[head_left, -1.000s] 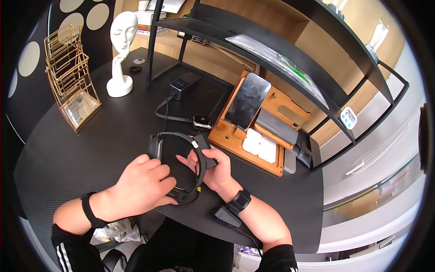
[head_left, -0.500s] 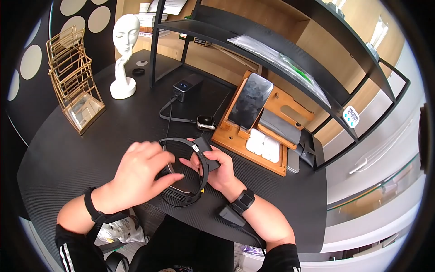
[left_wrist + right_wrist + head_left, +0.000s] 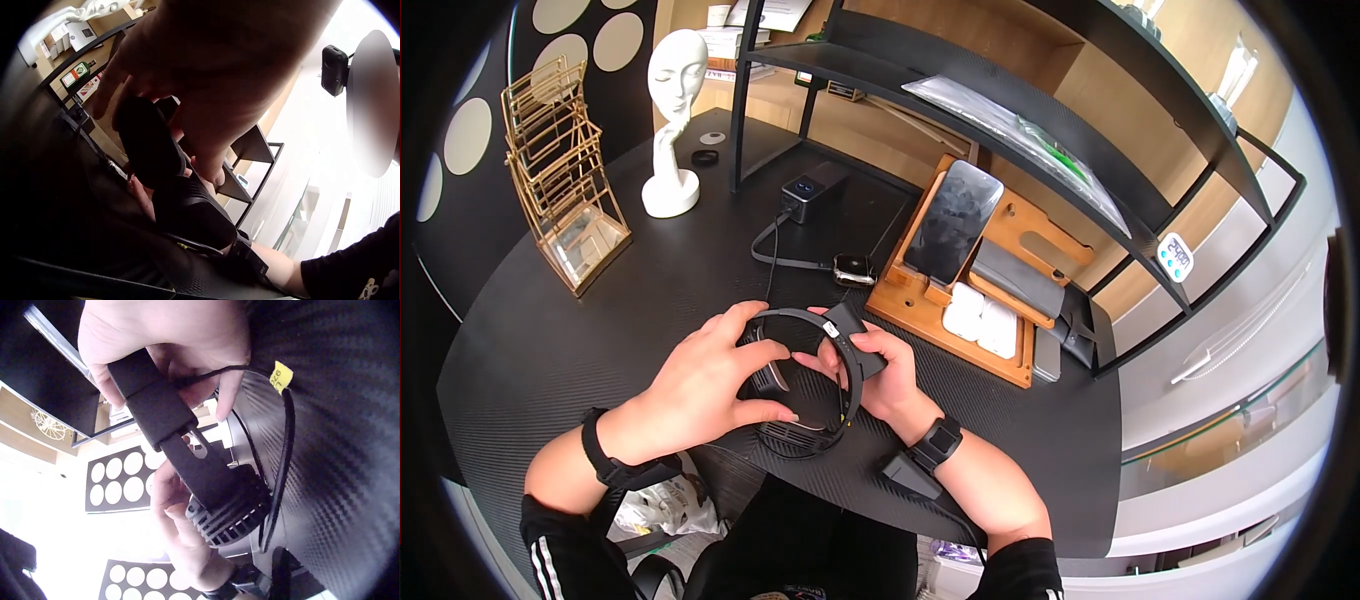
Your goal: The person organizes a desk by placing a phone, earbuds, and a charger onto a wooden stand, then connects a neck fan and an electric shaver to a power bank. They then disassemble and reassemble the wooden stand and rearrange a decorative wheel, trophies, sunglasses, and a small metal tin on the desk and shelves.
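A black headband device with a curved band and padded ends is held over the near part of the desk. My right hand grips the dark block on the band's right side. At the opposite side, my left hand has its fingers around a padded end, thumb below and spread from the index finger. That dark oval pad lies between fingers and thumb in the left wrist view. A ribbed housing and a thin cable with a yellow tag show in the right wrist view.
Beyond the hands lie a smartwatch and a black charger box with a cable. A wooden stand holds a phone, under a black shelf rack. A white face sculpture and gold wire rack stand at left.
My left hand lifted off the device's lower left, its fingers opening, and now is back with its fingers around the left padded end. The right hand keeps its grip.
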A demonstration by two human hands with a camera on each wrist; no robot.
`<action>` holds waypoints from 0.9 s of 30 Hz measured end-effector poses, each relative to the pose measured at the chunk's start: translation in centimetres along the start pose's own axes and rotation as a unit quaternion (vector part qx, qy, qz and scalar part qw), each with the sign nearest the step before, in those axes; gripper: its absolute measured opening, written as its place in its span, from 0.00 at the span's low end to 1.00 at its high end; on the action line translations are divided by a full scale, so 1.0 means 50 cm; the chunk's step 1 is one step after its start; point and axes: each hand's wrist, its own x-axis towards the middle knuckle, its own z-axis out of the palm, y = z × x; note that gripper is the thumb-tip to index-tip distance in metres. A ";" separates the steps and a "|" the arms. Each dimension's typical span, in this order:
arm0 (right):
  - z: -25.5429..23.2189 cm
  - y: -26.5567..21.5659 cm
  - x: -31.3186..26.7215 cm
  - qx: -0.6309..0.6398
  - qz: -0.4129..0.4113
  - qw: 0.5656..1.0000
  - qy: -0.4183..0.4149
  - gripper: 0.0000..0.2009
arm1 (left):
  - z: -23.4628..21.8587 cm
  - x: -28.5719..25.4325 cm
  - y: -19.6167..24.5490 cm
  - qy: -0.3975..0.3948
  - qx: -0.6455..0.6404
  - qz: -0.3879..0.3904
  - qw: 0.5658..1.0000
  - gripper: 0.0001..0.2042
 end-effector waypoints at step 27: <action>0.000 -0.001 0.006 -0.085 0.035 0.993 -0.074 0.24 | -0.002 0.025 -0.025 0.132 -0.596 -0.186 0.770 0.13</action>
